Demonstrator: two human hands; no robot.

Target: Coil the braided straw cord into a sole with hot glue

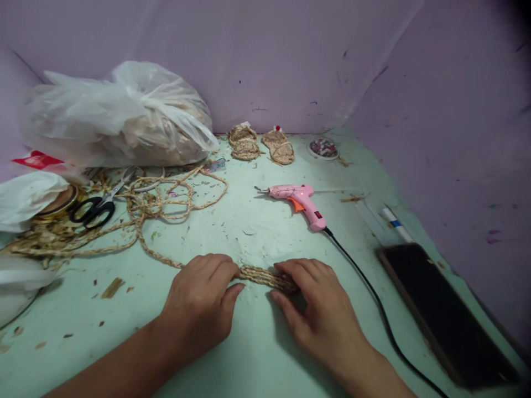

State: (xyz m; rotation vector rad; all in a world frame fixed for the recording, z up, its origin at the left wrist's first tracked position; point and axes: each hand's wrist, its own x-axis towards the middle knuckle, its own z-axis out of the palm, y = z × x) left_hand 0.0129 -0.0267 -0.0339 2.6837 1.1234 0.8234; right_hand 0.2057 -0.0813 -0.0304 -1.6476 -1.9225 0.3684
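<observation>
A braided straw cord [265, 276], laid in several side-by-side rows, lies flat on the table between my hands. My left hand [203, 298] is closed over its left end, with fingertips and thumb at the cord. Around the right end my right hand [319, 309] curls, thumb in front and fingers behind. From under my left hand the long cord runs back to a loose tangle [153, 202] at the left. Beyond the hands lies a pink glue gun [296, 199], nozzle pointing left, its black cable running to the lower right.
Black-handled scissors [102, 207] lie beside the tangle, before a stuffed plastic bag [124, 119]. Two small woven slippers [279, 146] and a small dish of beads [323, 148] are at the back. A phone [448, 315] and a white-and-blue pen [397, 225] lie right.
</observation>
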